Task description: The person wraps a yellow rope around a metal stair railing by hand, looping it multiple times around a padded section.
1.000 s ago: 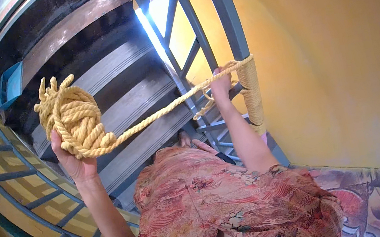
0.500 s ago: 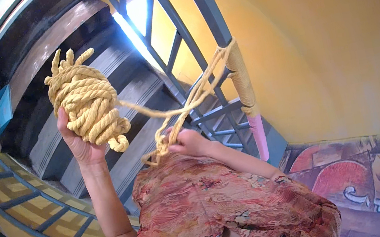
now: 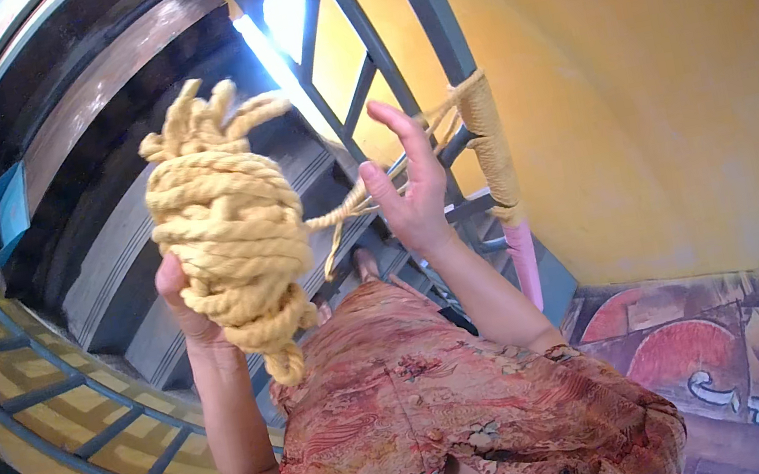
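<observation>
A thick bundle of yellow rope [image 3: 230, 223] is gripped from below and the left by my left hand [image 3: 195, 315], its fingers mostly hidden behind the coils. Loose loops stick out of the bundle's top, and one loop hangs from its lower end. From the bundle's right side a strand runs to the stair railing post [image 3: 422, 16], where rope is wrapped tightly in a yellow sleeve [image 3: 489, 152]. My right hand [image 3: 413, 185] is raised between bundle and post, thumb and forefinger spread apart, its palm beside the strands. Its other fingers are hard to see.
Dark stairs [image 3: 124, 282] rise behind the bundle, with a blue dustpan-like object [image 3: 8, 216] at their left. A curved blue railing [image 3: 61, 390] lines the lower left. At right stand a yellow wall [image 3: 638, 90] and a painted mural [image 3: 685, 356]. Pink wrapping [image 3: 523, 262] covers the post's lower part.
My left hand has brought the bundle rightward and closer. My right hand has let go of the strands near my waist and risen to the right with its fingers spread.
</observation>
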{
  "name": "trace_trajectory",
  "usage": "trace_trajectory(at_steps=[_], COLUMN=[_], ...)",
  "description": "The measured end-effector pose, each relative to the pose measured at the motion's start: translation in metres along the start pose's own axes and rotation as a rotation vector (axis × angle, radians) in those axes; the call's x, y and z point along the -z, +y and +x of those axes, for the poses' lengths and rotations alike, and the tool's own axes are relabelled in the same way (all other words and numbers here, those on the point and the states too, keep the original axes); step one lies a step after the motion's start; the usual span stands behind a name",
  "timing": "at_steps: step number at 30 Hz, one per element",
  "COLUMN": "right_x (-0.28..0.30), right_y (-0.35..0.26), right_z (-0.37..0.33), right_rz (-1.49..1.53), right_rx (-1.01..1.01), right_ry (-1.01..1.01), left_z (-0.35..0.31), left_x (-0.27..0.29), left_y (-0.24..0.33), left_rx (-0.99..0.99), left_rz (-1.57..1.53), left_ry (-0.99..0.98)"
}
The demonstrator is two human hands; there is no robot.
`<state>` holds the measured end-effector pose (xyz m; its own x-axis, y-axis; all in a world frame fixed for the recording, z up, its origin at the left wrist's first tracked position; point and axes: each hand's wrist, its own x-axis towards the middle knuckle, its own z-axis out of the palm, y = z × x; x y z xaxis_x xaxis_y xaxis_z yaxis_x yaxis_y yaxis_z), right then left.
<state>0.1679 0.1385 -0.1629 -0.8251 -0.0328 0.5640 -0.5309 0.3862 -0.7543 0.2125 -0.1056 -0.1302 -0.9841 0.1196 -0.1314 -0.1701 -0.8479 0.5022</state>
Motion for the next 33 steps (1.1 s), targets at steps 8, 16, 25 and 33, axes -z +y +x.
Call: trace_trajectory(at_steps=[8,16,25,33], right_x=[-0.015,0.002,0.014,0.137], right_y=[0.004,-0.018,-0.029,0.042], right_z=[-0.002,0.023,0.021,0.064], right_rz=[0.055,-0.235,-0.129,0.745], right_rx=[-0.13,0.013,-0.066,-0.32], right_ry=[-0.804,-0.638,-0.295,0.268], left_z=[-0.001,0.021,0.04,0.072], left_x=[0.018,0.004,-0.063,-0.12], left_y=[0.015,-0.012,-0.087,-0.09], left_rx=[0.049,-0.187,-0.23,-0.159], left_rz=[0.179,0.828,0.657,0.703], left_ry=[0.04,0.183,0.021,-0.326])
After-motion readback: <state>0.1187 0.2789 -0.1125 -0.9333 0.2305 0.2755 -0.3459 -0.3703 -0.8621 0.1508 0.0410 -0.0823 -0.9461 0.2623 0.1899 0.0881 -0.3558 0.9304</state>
